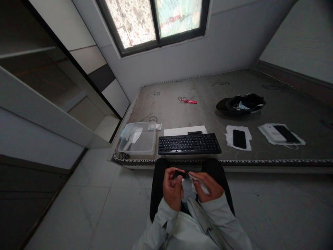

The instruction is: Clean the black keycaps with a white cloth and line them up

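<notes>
Above my lap, my left hand (173,187) is closed around a small black object (179,173), mostly covered by the fingers; its kind cannot be made out. Close beside it on the right, my right hand (209,185) pinches a crumpled white wipe (203,187). The wipe's upper edge is near the black object; whether they touch is unclear. In front of my knees lies a black keyboard (189,144) at the mattress edge. Behind it are a white sheet (179,131) and a short dark bar-shaped item (195,132).
A clear plastic box (142,151) with pale items stands left of the keyboard. To the right, a phone (239,139) and a second dark device (286,134) beside a white block lie on white wipes. A black cap (241,104) and a red packet (188,101) rest farther back on the mattress (166,111).
</notes>
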Demonstrator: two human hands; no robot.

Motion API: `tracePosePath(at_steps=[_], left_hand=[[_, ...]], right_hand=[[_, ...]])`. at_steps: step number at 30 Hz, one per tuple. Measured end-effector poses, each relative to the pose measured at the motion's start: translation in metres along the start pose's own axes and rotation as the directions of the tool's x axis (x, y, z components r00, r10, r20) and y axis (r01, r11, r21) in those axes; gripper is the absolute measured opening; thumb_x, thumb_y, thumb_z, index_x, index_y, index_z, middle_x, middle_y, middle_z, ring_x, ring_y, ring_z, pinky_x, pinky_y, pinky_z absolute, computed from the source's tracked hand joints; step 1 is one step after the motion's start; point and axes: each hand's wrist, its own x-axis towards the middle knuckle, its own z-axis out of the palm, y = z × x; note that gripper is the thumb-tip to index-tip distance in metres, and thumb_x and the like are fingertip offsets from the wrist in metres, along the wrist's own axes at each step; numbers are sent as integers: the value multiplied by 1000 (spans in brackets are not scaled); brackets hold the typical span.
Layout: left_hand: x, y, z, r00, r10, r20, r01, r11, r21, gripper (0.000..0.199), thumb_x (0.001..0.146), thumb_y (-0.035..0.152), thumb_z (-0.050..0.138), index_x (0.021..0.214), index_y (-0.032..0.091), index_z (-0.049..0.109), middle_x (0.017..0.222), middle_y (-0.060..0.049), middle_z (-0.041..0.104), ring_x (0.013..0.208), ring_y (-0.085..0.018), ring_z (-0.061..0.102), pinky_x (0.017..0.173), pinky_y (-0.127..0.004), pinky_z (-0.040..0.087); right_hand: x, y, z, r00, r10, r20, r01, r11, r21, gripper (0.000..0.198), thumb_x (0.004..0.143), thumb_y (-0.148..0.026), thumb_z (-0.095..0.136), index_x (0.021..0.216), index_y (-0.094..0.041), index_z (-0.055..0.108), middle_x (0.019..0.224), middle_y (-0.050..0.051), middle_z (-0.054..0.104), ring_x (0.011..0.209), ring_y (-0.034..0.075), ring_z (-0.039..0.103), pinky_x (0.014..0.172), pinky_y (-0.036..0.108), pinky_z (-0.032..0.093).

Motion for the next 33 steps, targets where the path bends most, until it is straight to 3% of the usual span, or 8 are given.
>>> tracePosePath(at_steps=[3, 6, 10, 18, 21, 24, 28, 33], left_hand=[[25, -17, -22, 998, 61, -20, -53, 959, 279, 24, 91, 39, 50, 107, 22, 50, 102, -4, 65, 36, 0, 41, 33, -14, 32], [66, -36, -58, 986, 151, 67, -160, 761, 629, 26, 90, 35, 52, 109, 20, 59, 103, -7, 65, 62, -10, 61, 58, -23, 52], [126, -54, -101, 984, 125, 129, -179, 708, 683, 21, 84, 26, 60, 103, 21, 67, 102, -7, 65, 98, -20, 61, 92, -34, 49], [198, -66, -118, 995, 22, 97, -77, 783, 618, 15, 74, 16, 68, 89, 17, 68, 97, -6, 68, 87, -16, 64, 82, -27, 51], [194, -65, -111, 1000, -1, 29, -14, 851, 525, 21, 79, 27, 65, 96, 16, 63, 98, -6, 69, 59, -9, 61, 54, -20, 49], [175, -65, -99, 999, -32, -15, 35, 927, 374, 36, 82, 44, 59, 104, 16, 57, 107, -8, 68, 33, -1, 45, 32, -17, 35], [136, -59, -80, 997, -78, -24, 81, 986, 145, 50, 78, 57, 58, 106, 16, 51, 115, -15, 66, 27, 3, 39, 25, -15, 28], [86, -31, -54, 990, -138, 31, 140, 986, -89, 36, 83, 47, 60, 103, 19, 48, 120, -17, 65, 25, 3, 42, 23, -11, 24]], right_hand=[[-6, 15, 9, 999, 49, 11, -49, 999, 7, 22, 85, -19, 52, 94, -25, 71, 84, 4, 74, 76, 17, 70, 68, 27, 57], [-13, 32, 21, 995, 94, 47, -94, 996, -4, 20, 85, -23, 52, 89, -25, 71, 81, 3, 74, 74, 18, 70, 66, 28, 57], [-22, 46, 41, 987, 116, 108, -118, 993, 10, 23, 87, -27, 48, 84, -24, 71, 77, 3, 73, 71, 18, 70, 64, 29, 57], [-31, 60, 62, 976, 134, 173, -141, 990, 29, 25, 85, -28, 48, 80, -24, 72, 74, 3, 72, 69, 20, 70, 61, 30, 57], [-30, 64, 60, 976, 148, 161, -153, 988, 18, 24, 85, -28, 48, 80, -25, 71, 71, 2, 72, 66, 19, 71, 59, 29, 57], [-24, 64, 57, 972, 177, 155, -177, 984, -12, 24, 86, -31, 49, 80, -25, 72, 73, 2, 74, 67, 20, 72, 59, 29, 58], [-6, 52, 51, 965, 219, 144, -217, 976, -27, 22, 85, -36, 54, 84, -24, 72, 79, 3, 77, 72, 21, 73, 66, 30, 59], [28, 23, 41, 975, 172, 141, -171, 985, -21, 16, 84, -33, 59, 87, -24, 72, 81, 2, 77, 72, 19, 73, 65, 26, 58]])
